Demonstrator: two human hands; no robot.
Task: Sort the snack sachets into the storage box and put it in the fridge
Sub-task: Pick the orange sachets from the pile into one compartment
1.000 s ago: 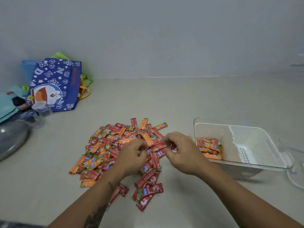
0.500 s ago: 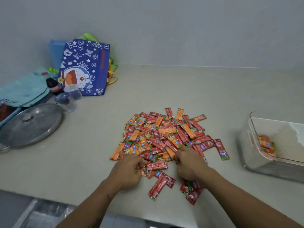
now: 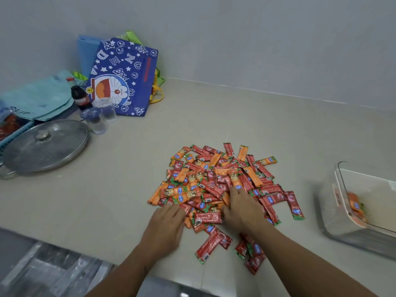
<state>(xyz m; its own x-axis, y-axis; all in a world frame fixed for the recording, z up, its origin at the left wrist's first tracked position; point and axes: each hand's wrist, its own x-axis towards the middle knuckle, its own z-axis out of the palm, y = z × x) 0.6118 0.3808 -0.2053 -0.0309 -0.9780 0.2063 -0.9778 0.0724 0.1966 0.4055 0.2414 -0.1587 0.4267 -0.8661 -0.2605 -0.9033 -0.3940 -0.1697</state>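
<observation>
Red and orange snack sachets [image 3: 216, 185], heaped at centre frame on the beige countertop [image 3: 235, 116], both hands palm-down on the near edge of the heap. Left hand [image 3: 165, 227] at the pile's lower left, fingers extended and relaxed, touching sachets, nothing visibly pinched, slightly blurred. Right hand [image 3: 241, 207] just beside it, fingers stretched flat over the middle of the pile, pressing on sachets, none clearly gripped. A few red sachets strewn apart from the heap below the right wrist. Well to the right, at the frame's edge, clear storage box [image 3: 340, 224], blurred, several orange sachets lying inside against its near wall. Upper left: blue cartoon-print tote bag [image 3: 124, 76] leaning at the wall, dark bottle [image 3: 80, 98] and two small clear cups [image 3: 100, 116] before it, round metal lid [image 3: 45, 146] flat at far left.
</observation>
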